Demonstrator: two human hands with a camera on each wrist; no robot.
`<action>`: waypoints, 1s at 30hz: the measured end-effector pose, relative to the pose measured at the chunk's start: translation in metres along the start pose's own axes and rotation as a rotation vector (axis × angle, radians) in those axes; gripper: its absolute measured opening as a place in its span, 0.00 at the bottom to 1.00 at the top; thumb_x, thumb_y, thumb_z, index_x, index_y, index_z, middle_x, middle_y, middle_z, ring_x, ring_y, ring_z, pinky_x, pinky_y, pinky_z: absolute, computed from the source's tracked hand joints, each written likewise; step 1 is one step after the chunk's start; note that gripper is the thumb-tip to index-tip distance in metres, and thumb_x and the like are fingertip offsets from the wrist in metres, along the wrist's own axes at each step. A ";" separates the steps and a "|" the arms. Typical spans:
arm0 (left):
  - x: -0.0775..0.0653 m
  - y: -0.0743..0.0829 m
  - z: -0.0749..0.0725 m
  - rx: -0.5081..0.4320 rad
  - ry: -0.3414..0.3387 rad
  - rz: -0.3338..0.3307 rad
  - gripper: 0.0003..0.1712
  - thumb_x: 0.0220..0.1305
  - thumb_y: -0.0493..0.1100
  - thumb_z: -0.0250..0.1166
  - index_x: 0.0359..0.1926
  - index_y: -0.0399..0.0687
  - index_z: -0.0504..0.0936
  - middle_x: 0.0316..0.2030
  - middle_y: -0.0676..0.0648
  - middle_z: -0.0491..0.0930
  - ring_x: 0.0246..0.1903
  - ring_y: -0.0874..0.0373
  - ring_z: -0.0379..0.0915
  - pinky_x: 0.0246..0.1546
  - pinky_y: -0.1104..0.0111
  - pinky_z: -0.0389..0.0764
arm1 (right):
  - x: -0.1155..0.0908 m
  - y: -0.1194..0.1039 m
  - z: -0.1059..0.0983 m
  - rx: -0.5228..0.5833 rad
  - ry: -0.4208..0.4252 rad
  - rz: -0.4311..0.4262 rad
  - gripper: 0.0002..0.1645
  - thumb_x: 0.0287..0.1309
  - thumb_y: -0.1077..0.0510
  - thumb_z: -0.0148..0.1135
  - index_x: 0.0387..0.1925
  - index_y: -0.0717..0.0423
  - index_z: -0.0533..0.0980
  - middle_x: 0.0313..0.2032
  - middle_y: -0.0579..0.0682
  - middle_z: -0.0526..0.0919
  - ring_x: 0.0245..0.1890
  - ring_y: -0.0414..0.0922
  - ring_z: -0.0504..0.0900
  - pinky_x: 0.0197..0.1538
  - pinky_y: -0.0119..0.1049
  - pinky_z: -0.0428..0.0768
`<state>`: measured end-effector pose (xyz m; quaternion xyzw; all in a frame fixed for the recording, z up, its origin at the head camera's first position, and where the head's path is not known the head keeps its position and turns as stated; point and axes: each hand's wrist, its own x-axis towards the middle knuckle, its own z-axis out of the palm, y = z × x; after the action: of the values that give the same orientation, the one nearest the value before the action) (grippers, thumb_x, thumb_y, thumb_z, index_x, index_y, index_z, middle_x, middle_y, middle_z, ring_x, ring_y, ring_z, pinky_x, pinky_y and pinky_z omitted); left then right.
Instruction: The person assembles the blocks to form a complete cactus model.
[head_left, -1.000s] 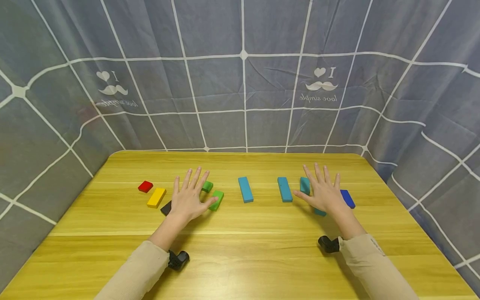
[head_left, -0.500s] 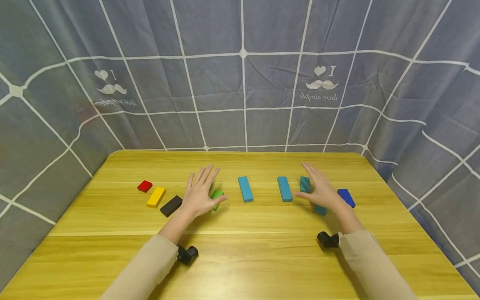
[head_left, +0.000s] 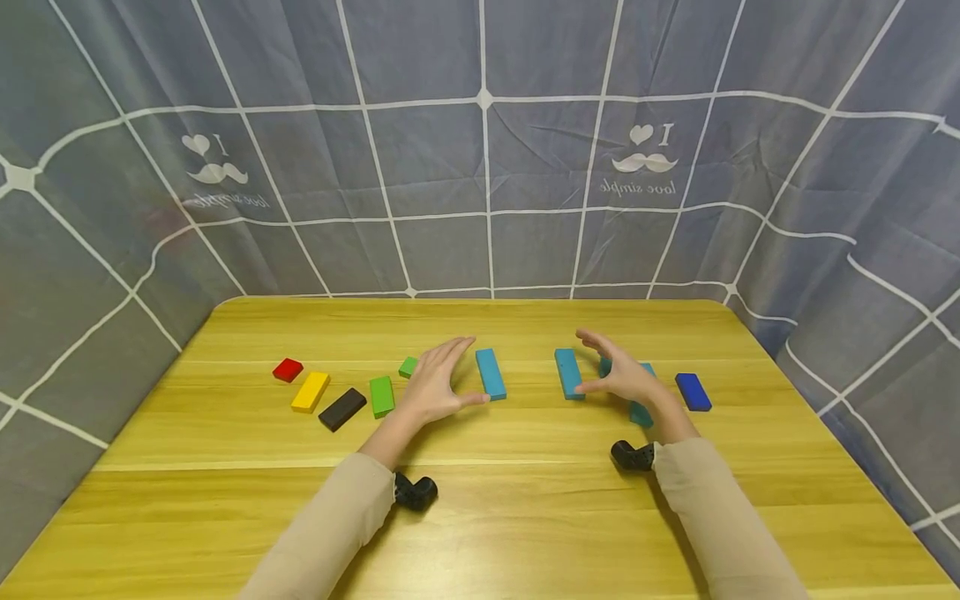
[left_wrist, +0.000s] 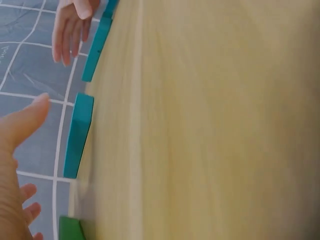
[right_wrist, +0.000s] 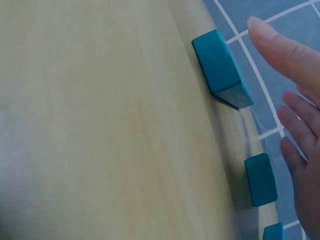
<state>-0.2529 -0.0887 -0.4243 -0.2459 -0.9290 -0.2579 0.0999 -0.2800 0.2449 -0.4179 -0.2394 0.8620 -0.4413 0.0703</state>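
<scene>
Across the yellow wood-grain tabletop (head_left: 480,525) I see the left hand (head_left: 435,387) and right hand (head_left: 626,377), fingers apart from thumbs, gripping nothing. One light-blue, flat rectangular block (head_left: 491,374) lies just beyond the left fingertips; a matching light-blue block (head_left: 567,370) lies at the right thumb, contact unclear.

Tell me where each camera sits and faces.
Head: on the head, facing forward and down at yellow wooden table; left hand, right hand, beige fabric sleeves show.
Left wrist: worn there, facing across the table toward a grey fabric curtain; both hands show.
Right wrist: likewise, toward blue rectangular blocks; right hand shows.
Head and left wrist share both hands.
</scene>
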 end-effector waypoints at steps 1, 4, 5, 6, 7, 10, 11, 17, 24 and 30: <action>0.001 0.000 0.002 -0.006 -0.010 0.001 0.55 0.44 0.67 0.65 0.69 0.50 0.55 0.66 0.41 0.58 0.65 0.46 0.51 0.63 0.50 0.49 | 0.001 0.000 0.000 0.013 -0.012 -0.003 0.56 0.43 0.57 0.72 0.69 0.60 0.49 0.67 0.61 0.53 0.67 0.61 0.48 0.61 0.62 0.47; 0.005 0.001 0.006 -0.007 -0.029 0.009 0.55 0.43 0.67 0.66 0.69 0.49 0.55 0.66 0.41 0.58 0.65 0.45 0.52 0.62 0.50 0.50 | 0.004 0.001 0.001 0.045 -0.048 -0.004 0.55 0.43 0.58 0.72 0.68 0.62 0.49 0.67 0.62 0.53 0.67 0.60 0.48 0.62 0.61 0.46; 0.007 0.001 0.008 -0.004 -0.035 0.013 0.56 0.43 0.67 0.67 0.69 0.49 0.55 0.66 0.41 0.58 0.64 0.45 0.52 0.62 0.50 0.50 | 0.005 0.001 0.001 0.052 -0.056 -0.003 0.55 0.43 0.59 0.72 0.68 0.62 0.50 0.67 0.62 0.54 0.67 0.60 0.48 0.62 0.61 0.46; 0.008 0.001 0.009 0.001 -0.042 0.014 0.56 0.42 0.67 0.67 0.69 0.49 0.55 0.66 0.42 0.58 0.64 0.45 0.52 0.62 0.50 0.50 | 0.005 0.002 0.001 0.058 -0.061 0.000 0.55 0.43 0.59 0.72 0.68 0.62 0.50 0.67 0.62 0.54 0.67 0.60 0.49 0.62 0.61 0.46; 0.009 0.001 0.010 0.005 -0.046 0.018 0.56 0.42 0.67 0.67 0.69 0.49 0.56 0.65 0.42 0.58 0.64 0.45 0.53 0.62 0.50 0.51 | 0.006 0.002 0.001 0.057 -0.065 0.002 0.55 0.43 0.58 0.72 0.68 0.62 0.51 0.66 0.62 0.54 0.66 0.60 0.49 0.62 0.61 0.46; 0.013 0.001 0.011 0.010 -0.066 0.019 0.57 0.41 0.67 0.67 0.69 0.50 0.55 0.66 0.42 0.58 0.64 0.45 0.53 0.62 0.51 0.51 | 0.006 0.004 0.000 0.034 -0.067 0.007 0.55 0.42 0.57 0.73 0.67 0.62 0.52 0.66 0.62 0.55 0.66 0.60 0.50 0.61 0.62 0.46; 0.014 0.000 0.011 0.012 -0.075 0.016 0.57 0.41 0.68 0.67 0.69 0.50 0.55 0.66 0.42 0.58 0.64 0.45 0.52 0.62 0.51 0.51 | 0.007 0.005 0.000 0.022 -0.068 0.007 0.55 0.42 0.56 0.73 0.67 0.62 0.52 0.66 0.62 0.56 0.65 0.61 0.51 0.61 0.62 0.47; 0.017 -0.002 0.012 0.036 -0.120 0.005 0.55 0.42 0.68 0.67 0.69 0.52 0.56 0.66 0.42 0.57 0.65 0.46 0.52 0.62 0.52 0.52 | 0.008 0.007 0.002 -0.021 -0.084 0.031 0.57 0.39 0.54 0.75 0.68 0.59 0.53 0.65 0.61 0.57 0.66 0.60 0.51 0.62 0.61 0.47; 0.019 -0.003 0.013 0.061 -0.148 -0.018 0.55 0.43 0.69 0.66 0.69 0.53 0.56 0.66 0.42 0.58 0.65 0.46 0.52 0.62 0.52 0.51 | 0.009 0.007 0.004 -0.080 -0.118 0.052 0.59 0.38 0.51 0.75 0.68 0.58 0.52 0.67 0.59 0.53 0.68 0.58 0.47 0.63 0.58 0.48; 0.020 -0.003 0.016 0.092 -0.164 -0.038 0.54 0.43 0.69 0.65 0.68 0.51 0.58 0.64 0.44 0.61 0.64 0.47 0.54 0.62 0.52 0.51 | 0.008 0.006 0.005 -0.114 -0.128 0.053 0.57 0.41 0.50 0.73 0.68 0.59 0.53 0.67 0.62 0.53 0.67 0.61 0.47 0.62 0.59 0.50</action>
<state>-0.2724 -0.0744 -0.4327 -0.2439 -0.9493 -0.1959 0.0295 -0.2875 0.2407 -0.4245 -0.2479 0.8856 -0.3731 0.1231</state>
